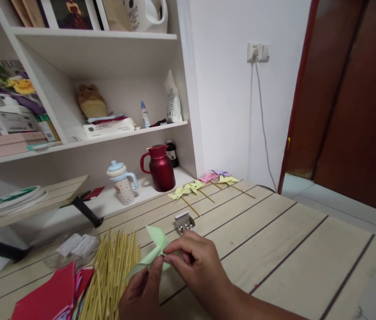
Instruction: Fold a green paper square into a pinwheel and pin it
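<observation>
Both my hands meet low in the middle of the view over a wooden table (274, 249). My left hand (143, 291) pinches the lower part of a light green folded paper pinwheel (154, 249). Fingers of my right hand (196, 262) are closed on the same green paper from the right side. A bundle of thin wooden sticks (112, 271) lies just left of my hands. A small open metal tin (184, 221) sits right behind the green paper.
Several finished paper pinwheels on sticks (204, 184) lie at the table's far edge. Red and pink paper sheets (54, 295) sit at the lower left. A red jug (160, 168) and a white cup (123, 182) stand on the shelf ledge behind.
</observation>
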`<state>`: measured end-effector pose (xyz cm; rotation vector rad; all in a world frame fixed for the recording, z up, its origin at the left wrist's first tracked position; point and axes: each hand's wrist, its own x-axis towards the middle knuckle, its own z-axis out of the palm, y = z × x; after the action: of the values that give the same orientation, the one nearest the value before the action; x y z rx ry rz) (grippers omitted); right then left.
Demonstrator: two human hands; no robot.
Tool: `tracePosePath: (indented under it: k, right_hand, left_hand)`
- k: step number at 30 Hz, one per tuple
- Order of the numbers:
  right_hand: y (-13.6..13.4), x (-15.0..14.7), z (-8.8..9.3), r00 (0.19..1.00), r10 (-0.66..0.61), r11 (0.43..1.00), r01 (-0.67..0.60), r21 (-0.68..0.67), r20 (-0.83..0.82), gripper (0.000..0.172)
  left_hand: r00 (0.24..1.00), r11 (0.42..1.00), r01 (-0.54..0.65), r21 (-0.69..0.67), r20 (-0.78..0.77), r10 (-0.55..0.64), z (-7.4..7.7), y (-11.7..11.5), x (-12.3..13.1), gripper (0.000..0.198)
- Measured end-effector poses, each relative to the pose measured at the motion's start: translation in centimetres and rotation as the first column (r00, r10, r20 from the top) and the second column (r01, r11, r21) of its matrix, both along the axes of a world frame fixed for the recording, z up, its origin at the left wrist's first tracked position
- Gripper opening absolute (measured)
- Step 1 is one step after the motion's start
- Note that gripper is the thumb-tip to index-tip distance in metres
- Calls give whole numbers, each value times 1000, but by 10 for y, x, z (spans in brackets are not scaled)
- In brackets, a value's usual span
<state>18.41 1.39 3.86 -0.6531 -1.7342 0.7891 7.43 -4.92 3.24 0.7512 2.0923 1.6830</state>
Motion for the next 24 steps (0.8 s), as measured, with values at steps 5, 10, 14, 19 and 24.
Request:
tracePosePath:
  k: [5, 10, 14, 19, 24]
  right_hand:
    - [2, -2, -1, 1000, 4, 999, -4, -50, 3, 7]
    - [4, -5, -7, 1000, -8, 998, 6, -64, -30, 6]
    - [4, -6, -11, 999, -14, 999, 13, -41, -32, 11]
    - [5, -7, -12, 999, -13, 998, 11, -59, -33, 26]
    - [6, -7, -12, 999, -32, 997, 30, -71, -27, 23]
  left_hand:
    - [998, 994, 54, -93, 29, -51, -5, 3, -10, 24]
    - [998, 996, 39, -75, 41, -36, -12, 6, -15, 35]
    - [986, 995, 74, -66, 156, -63, -8, 8, -15, 44]
    - [981, 998, 67, -7, 183, -65, -1, 10, -9, 42]
    - [985, 997, 82, -8, 153, -80, -4, 6, -7, 35]
